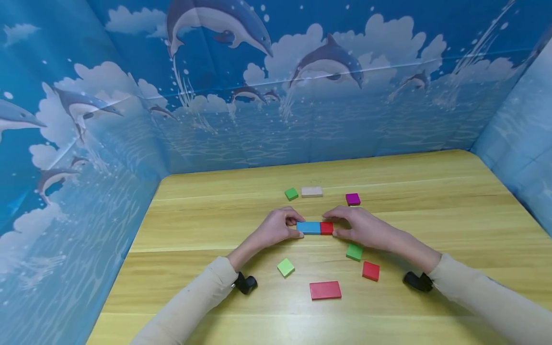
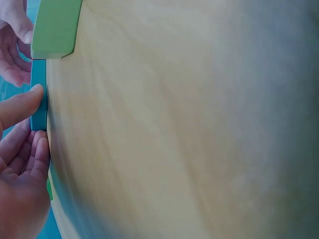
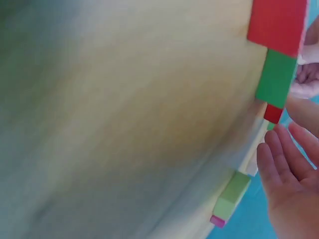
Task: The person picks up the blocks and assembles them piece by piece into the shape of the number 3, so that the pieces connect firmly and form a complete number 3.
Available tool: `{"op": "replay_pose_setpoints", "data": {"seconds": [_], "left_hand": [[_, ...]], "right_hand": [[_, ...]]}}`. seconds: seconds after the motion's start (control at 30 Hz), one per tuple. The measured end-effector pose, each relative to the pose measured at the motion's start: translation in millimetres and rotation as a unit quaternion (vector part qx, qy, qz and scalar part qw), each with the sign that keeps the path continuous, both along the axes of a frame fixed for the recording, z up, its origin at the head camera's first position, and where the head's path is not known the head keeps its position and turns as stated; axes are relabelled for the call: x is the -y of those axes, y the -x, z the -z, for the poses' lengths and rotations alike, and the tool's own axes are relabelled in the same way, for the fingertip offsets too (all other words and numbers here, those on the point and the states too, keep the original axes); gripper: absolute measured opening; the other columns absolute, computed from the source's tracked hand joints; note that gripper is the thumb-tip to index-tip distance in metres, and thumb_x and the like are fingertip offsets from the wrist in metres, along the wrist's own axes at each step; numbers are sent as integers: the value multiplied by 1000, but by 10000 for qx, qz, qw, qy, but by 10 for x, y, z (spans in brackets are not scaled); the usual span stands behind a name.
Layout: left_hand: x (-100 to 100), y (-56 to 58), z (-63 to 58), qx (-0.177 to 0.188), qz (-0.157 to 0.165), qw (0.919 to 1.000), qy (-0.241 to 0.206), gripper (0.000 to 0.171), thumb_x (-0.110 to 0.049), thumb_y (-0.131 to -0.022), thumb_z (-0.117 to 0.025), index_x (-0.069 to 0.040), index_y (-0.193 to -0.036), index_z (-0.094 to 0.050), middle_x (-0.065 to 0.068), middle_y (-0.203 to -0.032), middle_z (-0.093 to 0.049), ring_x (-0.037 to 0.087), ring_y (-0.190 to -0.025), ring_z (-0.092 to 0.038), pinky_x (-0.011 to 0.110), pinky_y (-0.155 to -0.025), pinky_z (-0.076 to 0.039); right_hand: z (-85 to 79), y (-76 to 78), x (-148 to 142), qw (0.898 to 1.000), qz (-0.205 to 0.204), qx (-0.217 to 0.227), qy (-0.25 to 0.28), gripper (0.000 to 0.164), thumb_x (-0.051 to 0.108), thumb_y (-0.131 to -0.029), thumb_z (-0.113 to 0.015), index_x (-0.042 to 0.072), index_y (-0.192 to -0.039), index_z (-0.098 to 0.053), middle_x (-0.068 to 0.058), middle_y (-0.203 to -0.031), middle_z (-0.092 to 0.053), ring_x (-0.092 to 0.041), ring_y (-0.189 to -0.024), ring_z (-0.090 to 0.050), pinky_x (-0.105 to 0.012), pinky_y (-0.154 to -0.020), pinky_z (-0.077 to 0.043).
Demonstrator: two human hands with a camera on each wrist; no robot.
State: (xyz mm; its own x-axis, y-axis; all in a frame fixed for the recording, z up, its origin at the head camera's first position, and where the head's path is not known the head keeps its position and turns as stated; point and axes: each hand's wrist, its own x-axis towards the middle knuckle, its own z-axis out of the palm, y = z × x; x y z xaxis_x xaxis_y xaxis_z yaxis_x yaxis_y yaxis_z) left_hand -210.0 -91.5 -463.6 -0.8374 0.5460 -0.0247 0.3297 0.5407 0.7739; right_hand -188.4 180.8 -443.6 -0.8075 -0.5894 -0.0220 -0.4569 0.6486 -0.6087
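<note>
A blue rectangular block (image 1: 308, 228) and a small red square block (image 1: 326, 228) lie end to end on the table, touching. My left hand (image 1: 278, 225) pinches the blue block near its left end, thumb on the near side and fingertips at the far side. In the left wrist view the thumb (image 2: 35, 97) presses the side of the blue block (image 2: 39, 112). My right hand (image 1: 366, 227) holds the red square from the right, thumb near its near corner and index finger along its far edge. The right wrist view shows this red block (image 3: 272, 113) partly hidden.
Green (image 1: 354, 252) and red (image 1: 371, 271) squares lie nearer me than my right hand, a light green square (image 1: 286, 267) near my left wrist, and a larger red rectangle (image 1: 325, 290) in front. Farther back are a green square (image 1: 291, 194), a pale block (image 1: 312, 192) and a purple square (image 1: 352, 199).
</note>
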Motion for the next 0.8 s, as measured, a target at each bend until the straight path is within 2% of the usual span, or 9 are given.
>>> {"op": "replay_pose_setpoints", "data": {"seconds": [0.33,0.63,0.8], "left_hand": [[-5,10,24,-6,5,10000,-6,30,-14,-81,-83,-11,-109,-73,-4,-94,-60,13,-86,-53,24,-77,-48],[-12,16,39,-46,1,10000,49,30,-14,-81,-83,-11,-109,-72,-5,-93,-59,13,-86,-53,24,-76,-48],[-9,18,46,-52,-10,9999,96,30,-15,-81,-82,-11,-109,-72,-5,-94,-59,13,-86,-53,23,-76,-47]], "right_hand": [[-90,-38,-305,9982,541,-111,237,48,12,-90,-72,9,-136,-58,-7,-133,-58,-32,-121,-54,-51,-95,-47],[-57,-14,-504,9967,507,-615,170,44,3,-91,-69,6,-134,-59,-12,-136,-56,-37,-129,-46,-56,-101,-40],[-54,5,-559,9966,569,-602,44,43,4,-91,-69,6,-133,-60,-14,-134,-57,-39,-128,-47,-57,-101,-39]]}}
